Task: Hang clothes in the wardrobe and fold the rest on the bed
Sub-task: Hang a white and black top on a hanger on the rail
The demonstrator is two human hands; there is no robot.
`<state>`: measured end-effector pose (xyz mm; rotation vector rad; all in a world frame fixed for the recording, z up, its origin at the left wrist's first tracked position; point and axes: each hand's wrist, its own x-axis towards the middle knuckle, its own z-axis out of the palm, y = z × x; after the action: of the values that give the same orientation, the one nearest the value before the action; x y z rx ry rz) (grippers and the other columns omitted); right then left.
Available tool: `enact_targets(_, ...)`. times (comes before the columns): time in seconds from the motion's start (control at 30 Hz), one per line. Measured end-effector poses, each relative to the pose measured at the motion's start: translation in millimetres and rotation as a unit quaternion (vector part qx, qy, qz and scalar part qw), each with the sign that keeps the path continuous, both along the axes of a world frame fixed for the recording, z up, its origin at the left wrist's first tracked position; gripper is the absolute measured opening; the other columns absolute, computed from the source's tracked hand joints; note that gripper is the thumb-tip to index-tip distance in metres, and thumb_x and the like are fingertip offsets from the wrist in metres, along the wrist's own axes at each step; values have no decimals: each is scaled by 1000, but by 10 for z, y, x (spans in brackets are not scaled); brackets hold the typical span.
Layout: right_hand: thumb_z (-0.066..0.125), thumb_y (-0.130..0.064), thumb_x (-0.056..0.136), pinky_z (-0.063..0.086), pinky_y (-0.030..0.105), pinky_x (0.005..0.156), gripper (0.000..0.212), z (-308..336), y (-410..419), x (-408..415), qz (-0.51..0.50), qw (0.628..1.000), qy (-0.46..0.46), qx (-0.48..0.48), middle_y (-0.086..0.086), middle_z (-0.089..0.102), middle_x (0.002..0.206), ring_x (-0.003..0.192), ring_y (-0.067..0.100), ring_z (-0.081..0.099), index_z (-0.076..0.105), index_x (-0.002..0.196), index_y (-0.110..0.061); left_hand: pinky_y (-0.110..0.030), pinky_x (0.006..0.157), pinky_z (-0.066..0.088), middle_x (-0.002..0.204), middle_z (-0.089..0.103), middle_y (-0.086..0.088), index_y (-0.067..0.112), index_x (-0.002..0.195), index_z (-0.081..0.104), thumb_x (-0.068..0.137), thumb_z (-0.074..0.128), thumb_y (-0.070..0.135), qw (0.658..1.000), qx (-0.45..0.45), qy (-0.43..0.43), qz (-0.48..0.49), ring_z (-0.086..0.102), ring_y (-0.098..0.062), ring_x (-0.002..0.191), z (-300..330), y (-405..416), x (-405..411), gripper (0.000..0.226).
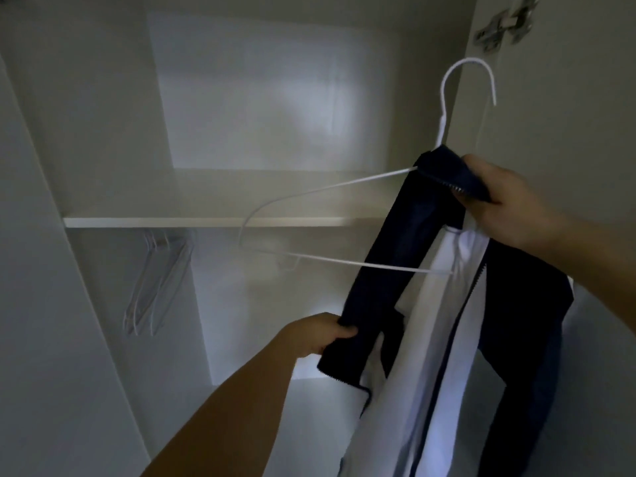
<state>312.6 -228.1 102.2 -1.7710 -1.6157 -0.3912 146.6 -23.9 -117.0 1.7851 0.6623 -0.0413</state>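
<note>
Dressing a hanger before it goes onto the rail. View from the head camera into an open wardrobe, dimly lit. At the right of the frame the right hand grips the collar end of a dark blue and white zipped jacket together with the neck of a white wire hanger; its fingers are curled round the cloth. The hanger's hook stands up in the upper right, free of any rail, and its left shoulder reaches bare toward the centre of the frame. At the lower centre the left hand pinches the dark edge of the jacket's front panel, fingers closed on the fabric. The rest of the jacket hangs down the lower right of the frame, its zip open.

A shelf crosses the middle of the frame. Below it, at the centre left, a bunch of spare hangers hangs; the rail itself cannot be made out in the gloom.

Step in hand, as judged: only one shoulder of the jacket appears seated on the hanger. The next move would call for drawing the held panel up over the bare left shoulder, then lifting the hook to the rail beneath the shelf, beside the spare hangers. A door hinge shows at the upper right.
</note>
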Motion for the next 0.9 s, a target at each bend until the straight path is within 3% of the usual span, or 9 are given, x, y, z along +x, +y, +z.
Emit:
enact_targets(0.07,51,-3,92,44,29,67,15,-48,-103,9,-10,1000,1,-16,0,57,80,77,22,57,51,97,-16,-41,94,52,116,67,-16,-2,125,59,94,61,30,990,-87,-59,97,66,-29,102,50,152,-170,44)
enact_targets(0.2,53,-6,83,49,44,73,25,-302,-113,-84,-59,990,-87,-93,9,61,97,84,31,61,53,107,-14,-33,55,58,84,74,-14,1,101,67,89,64,17,954,-172,-113,218,71,-23,67,569,612,-605,20)
enact_targets(0.33,46,-32,90,46,33,68,29,-567,101,-148,-128,947,-240,-174,3,58,108,90,26,61,47,118,-25,-32,63,59,97,73,-17,-1,106,68,75,74,18,958,-123,-79,245,72,-26,76,1250,883,-1160,37)
enact_targets(0.47,40,-37,95,34,26,61,34,-696,350,-195,-198,914,-302,-186,-2,56,115,92,20,61,41,128,-28,-30,62,58,96,73,-15,1,109,67,81,71,22,967,-91,-69,229,72,-24,75,1727,825,-1517,35)
enact_targets(0.6,52,-22,90,48,39,66,13,-753,612,-392,-69,989,-49,-121,3,60,89,71,21,55,48,93,-34,-28,71,54,91,70,-10,3,98,65,87,65,21,957,-132,-157,206,66,-19,73,1948,435,-1296,21)
enact_targets(0.7,54,-37,83,46,45,79,11,-720,762,-668,30,985,146,-87,-2,62,87,82,24,60,48,91,-40,-33,67,57,87,68,-9,7,103,61,93,59,22,953,-97,-190,214,64,-19,70,1989,149,-961,19)
enact_targets(0.8,53,-50,61,42,46,87,30,-545,802,-859,100,951,283,-71,-5,62,88,93,23,59,51,90,-46,-34,65,53,77,61,-8,10,77,57,95,55,27,946,200,-133,218,59,-22,71,2084,15,-807,24)
enact_targets(0.87,54,-49,59,42,43,86,28,-462,762,-899,134,930,333,-75,-10,61,87,91,16,59,50,87,-47,-29,67,41,65,51,1,16,58,42,95,50,33,887,393,-79,230,52,-18,67,2169,28,-818,41)
enact_targets(0.9,56,-49,60,42,40,87,29,-437,717,-911,157,912,371,-71,-12,62,88,90,13,59,51,89,-49,-28,70,38,64,50,2,17,56,40,94,49,37,867,429,-75,241,50,-17,69,2208,44,-837,44)
